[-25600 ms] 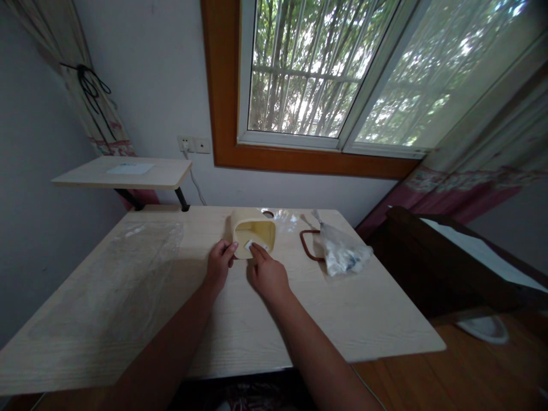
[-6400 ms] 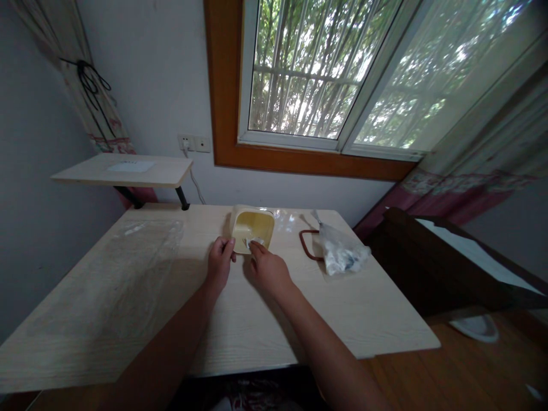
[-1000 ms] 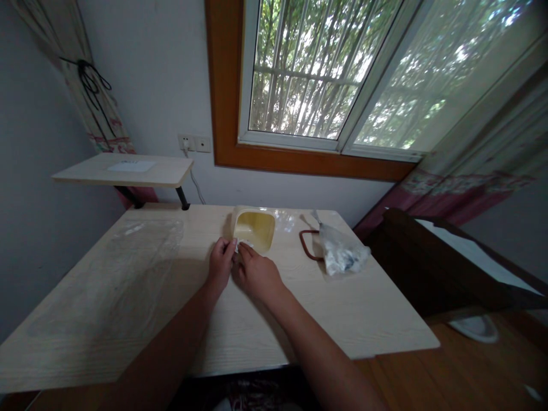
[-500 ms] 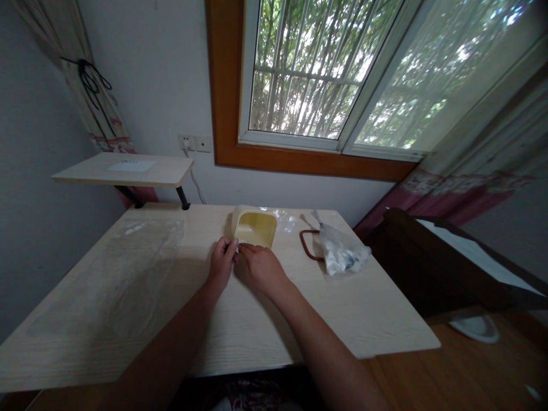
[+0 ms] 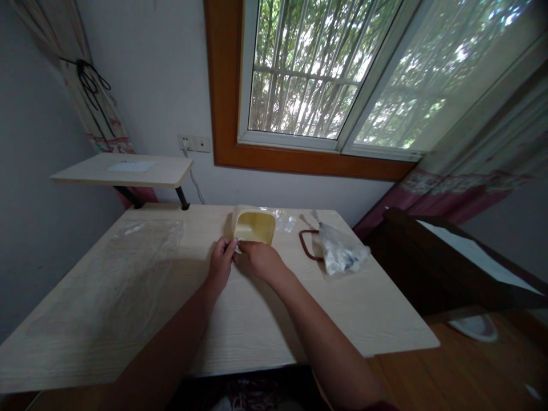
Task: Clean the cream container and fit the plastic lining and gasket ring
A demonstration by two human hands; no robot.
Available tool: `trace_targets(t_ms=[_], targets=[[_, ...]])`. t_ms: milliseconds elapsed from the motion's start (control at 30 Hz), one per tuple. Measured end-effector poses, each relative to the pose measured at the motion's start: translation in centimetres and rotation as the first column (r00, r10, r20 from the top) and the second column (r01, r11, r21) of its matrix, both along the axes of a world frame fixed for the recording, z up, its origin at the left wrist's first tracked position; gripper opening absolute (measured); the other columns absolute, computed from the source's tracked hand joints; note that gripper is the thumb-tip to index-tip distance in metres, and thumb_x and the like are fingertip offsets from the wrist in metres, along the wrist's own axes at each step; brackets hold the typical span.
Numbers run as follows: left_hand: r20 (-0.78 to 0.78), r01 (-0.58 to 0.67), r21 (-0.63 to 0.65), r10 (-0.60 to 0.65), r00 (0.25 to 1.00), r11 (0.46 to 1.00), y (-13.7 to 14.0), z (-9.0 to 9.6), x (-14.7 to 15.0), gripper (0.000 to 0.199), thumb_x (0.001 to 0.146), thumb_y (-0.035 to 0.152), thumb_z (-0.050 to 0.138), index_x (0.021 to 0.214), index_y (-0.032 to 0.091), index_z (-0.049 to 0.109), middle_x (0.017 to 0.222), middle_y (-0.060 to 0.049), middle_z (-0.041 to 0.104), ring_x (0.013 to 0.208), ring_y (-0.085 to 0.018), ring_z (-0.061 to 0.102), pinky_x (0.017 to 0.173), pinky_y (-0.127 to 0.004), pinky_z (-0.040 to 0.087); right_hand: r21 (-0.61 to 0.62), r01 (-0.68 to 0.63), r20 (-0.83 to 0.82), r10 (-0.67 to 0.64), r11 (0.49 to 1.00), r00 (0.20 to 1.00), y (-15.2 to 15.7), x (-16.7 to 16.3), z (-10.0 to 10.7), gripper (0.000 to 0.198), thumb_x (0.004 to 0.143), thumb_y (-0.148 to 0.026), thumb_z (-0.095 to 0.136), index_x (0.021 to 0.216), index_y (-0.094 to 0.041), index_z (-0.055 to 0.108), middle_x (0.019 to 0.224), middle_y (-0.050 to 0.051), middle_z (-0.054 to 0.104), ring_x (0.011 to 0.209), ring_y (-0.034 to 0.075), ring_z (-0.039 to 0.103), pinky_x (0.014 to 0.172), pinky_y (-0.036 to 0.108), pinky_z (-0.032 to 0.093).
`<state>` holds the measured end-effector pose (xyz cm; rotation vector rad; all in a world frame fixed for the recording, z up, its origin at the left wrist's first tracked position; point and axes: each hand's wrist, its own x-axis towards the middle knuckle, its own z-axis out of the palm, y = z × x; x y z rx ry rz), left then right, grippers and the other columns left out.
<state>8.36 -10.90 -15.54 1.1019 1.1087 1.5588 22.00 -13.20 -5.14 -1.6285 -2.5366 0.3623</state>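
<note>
A pale yellow plastic tub (image 5: 266, 225), its hollow side showing, sits at the table's far middle just beyond my hands. My left hand (image 5: 222, 258) is closed at the tub's near left corner, thumb and fingers pinched around something small and whitish that I cannot make out. Close beside it, my right hand (image 5: 261, 258) has its fingertips drawn together at the same spot, touching or nearly touching the left thumb. Its palm and whatever lies between its fingers are hidden.
On the right lie a clear plastic bag (image 5: 342, 251) with whitish contents and a reddish-brown loop handle (image 5: 305, 244). A flat transparent sheet (image 5: 141, 274) covers the table's left side. A raised shelf (image 5: 94, 171) stands at the back left, and a dark piece of furniture (image 5: 454, 274) at right.
My right hand has shifted slightly, its fingers more bent and drawn together near the left thumb. My left hand, the tub and the bag stay in place.
</note>
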Motion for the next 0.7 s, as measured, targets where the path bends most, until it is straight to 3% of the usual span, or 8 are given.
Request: trace_targets(t_ms=[233,467,700], targets=[[-0.006,0.025,0.007,-0.025,1.0,1.0,-0.2,0.1,0.1,0.039,0.086,0.056,0.065,0.077,0.022,0.05,0.055,0.006,0.052,0.051,-0.012,0.049,0.053,-0.023,0.04,0.015,0.016,0.117,-0.018,1.0,0.993,1.6,-0.4,-0.5,0.039,0.102,-0.041,0.041,0.119,-0.02,0.069,0.11,0.014,0.076,0.103,0.026,0.073,0.082,0.031,0.052],[-0.061,0.013,0.021,-0.012,0.998,1.0,-0.3,0.1,0.0,0.038,0.087,0.055,0.064,0.075,0.022,0.051,0.055,0.005,0.052,0.052,-0.012,0.05,0.054,-0.023,0.04,0.026,0.004,0.192,-0.008,1.0,0.981,2.9,-0.5,-1.0,0.037,0.097,-0.043,0.052,0.118,-0.017,0.068,0.111,0.015,0.075,0.103,0.028,0.073,0.082,0.032,0.055],[-0.069,0.033,0.023,-0.031,0.997,0.999,-0.1,-0.2,0.1,0.037,0.09,0.053,0.061,0.075,0.022,0.048,0.054,0.006,0.052,0.052,-0.011,0.049,0.053,-0.023,0.039,0.014,0.006,0.22,-0.009,1.0,0.975,4.2,-0.6,-1.7,0.035,0.102,-0.031,0.043,0.121,-0.016,0.068,0.113,0.018,0.074,0.105,0.029,0.072,0.086,0.035,0.055]])
